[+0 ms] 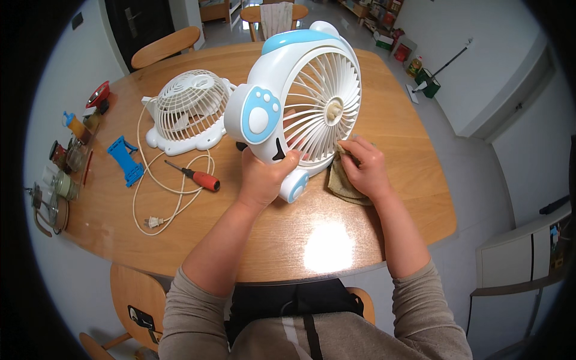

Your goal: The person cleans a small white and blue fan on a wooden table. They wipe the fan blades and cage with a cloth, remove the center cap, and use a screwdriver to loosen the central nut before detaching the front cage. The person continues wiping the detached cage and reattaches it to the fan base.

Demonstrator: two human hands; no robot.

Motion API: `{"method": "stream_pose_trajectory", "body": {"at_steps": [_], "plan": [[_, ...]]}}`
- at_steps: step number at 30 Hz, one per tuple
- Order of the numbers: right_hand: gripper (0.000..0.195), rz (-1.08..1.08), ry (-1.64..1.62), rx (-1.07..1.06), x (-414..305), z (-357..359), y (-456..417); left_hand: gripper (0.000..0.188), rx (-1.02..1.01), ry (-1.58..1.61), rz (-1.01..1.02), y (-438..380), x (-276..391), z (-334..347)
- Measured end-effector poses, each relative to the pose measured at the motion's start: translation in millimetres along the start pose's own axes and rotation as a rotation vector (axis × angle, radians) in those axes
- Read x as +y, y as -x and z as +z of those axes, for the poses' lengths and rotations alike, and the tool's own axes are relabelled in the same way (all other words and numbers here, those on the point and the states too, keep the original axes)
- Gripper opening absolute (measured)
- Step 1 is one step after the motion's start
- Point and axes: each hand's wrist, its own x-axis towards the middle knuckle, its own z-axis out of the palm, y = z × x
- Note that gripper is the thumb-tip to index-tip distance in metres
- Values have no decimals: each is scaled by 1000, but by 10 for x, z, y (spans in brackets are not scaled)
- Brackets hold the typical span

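A white and light-blue fan front housing (276,67) with paw-shaped parts is propped up over the table, tilted. My left hand (265,173) grips its lower side, thumb in front and some fingers visible behind the slats. Curved white slats form its round grille (310,112), with a beige hub at the centre. My right hand (366,164) pinches an olive-brown cloth (339,180) at the grille's lower right rim. Part of the cloth hangs down to the tabletop. Whether the housing's lower end rests on the table is hard to tell.
On the wooden table (279,243), left of the housing, lie a white fan cage section (191,112), its cord with a plug (154,222), a red-handled screwdriver (204,179) and a blue plastic stand (125,161). Jars (65,184) and bottles line the left edge. Chairs (166,45) surround the table.
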Motion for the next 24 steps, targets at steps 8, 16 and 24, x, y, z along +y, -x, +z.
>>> {"method": "stream_pose_trajectory", "body": {"at_steps": [8,16,24], "plan": [[22,39,-103,45,19,-16,3,51,-6,65,-44,-14,-56,-57],[17,24,-96,63,75,-47,28,50,-32,-96,-3,-4,-93,-78],[18,-58,-33,259,-91,-51,6,54,-33,-131,7,-14,-138,-91]]}}
